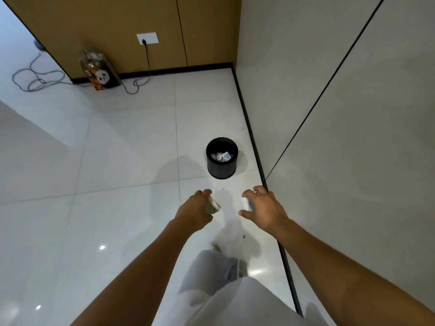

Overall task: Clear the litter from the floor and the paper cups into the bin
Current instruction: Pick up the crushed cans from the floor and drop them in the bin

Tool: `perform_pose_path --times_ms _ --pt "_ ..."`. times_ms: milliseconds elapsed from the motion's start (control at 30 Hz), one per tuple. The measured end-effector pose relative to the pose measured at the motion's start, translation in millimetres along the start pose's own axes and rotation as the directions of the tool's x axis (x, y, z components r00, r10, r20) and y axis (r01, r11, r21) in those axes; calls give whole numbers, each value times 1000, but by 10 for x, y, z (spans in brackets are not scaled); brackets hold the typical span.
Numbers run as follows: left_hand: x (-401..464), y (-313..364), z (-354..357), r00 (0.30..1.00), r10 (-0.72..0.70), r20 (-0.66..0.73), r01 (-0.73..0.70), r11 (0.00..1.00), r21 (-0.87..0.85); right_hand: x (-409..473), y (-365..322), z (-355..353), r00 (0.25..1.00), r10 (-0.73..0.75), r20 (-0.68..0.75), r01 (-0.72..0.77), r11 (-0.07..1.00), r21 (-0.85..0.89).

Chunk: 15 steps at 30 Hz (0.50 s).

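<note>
Both hands loaded: your left hand [195, 209] grips a greenish cup [213, 206], your right hand [263, 208] curls round a white cup [246, 204].

You're on the carry step, both cups held short of the black bin [221, 158], which stands ahead on the floor [117, 161] beside the wall (white litter already lies inside). Next, I'd judge, bring each hand over the rim before letting go.
</note>
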<state>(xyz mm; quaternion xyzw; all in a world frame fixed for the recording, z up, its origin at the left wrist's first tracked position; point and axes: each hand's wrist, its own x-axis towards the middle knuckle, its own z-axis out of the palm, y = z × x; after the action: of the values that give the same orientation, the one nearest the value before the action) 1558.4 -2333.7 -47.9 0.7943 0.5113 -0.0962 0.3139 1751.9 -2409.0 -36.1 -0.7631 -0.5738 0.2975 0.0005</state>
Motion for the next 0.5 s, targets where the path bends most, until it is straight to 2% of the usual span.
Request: perform_pose_path --times_ms 500 --pt "2703 -240 -1193 997 -74 3 73 997 20 2850 -5 -804 999 5 -39 -1 996 93"
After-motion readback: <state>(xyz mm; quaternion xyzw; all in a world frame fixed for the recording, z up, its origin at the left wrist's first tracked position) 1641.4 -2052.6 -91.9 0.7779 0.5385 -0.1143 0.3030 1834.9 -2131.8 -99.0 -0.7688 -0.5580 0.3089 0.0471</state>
